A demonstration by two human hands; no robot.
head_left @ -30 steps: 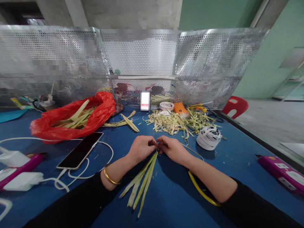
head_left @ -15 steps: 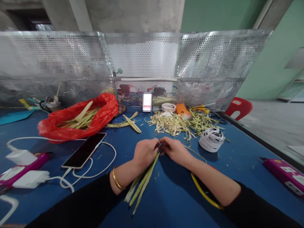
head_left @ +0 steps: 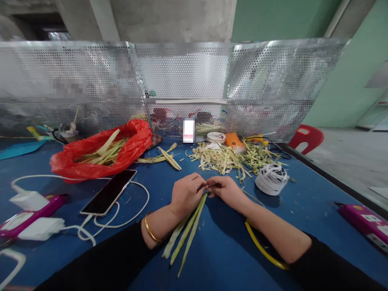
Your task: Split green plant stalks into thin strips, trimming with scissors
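Note:
Several long pale-green leaf strips [head_left: 188, 232] hang down toward me over the blue table, their upper ends gathered at my fingertips. My left hand [head_left: 188, 195] is closed in a pinch on those upper ends. Right beside it, my right hand [head_left: 226, 192] has thumb and fingers pressed together at the same spot; what lies between them is too small to make out. The fingertips of both hands nearly touch. A gold bangle [head_left: 150, 228] circles my left wrist.
A red plastic bag [head_left: 65, 163] of strips and a phone [head_left: 109, 193] with white cables lie left. Behind my hands are loose strips [head_left: 170, 158]; right of them, a shredded pile [head_left: 222, 159], a white coil [head_left: 271, 180], a yellow hoop [head_left: 263, 248] and a purple power strip [head_left: 362, 220].
The lower ends of the strips have shifted slightly right. Both hands have moved a little to the right, still close together. The whole view has shifted slightly.

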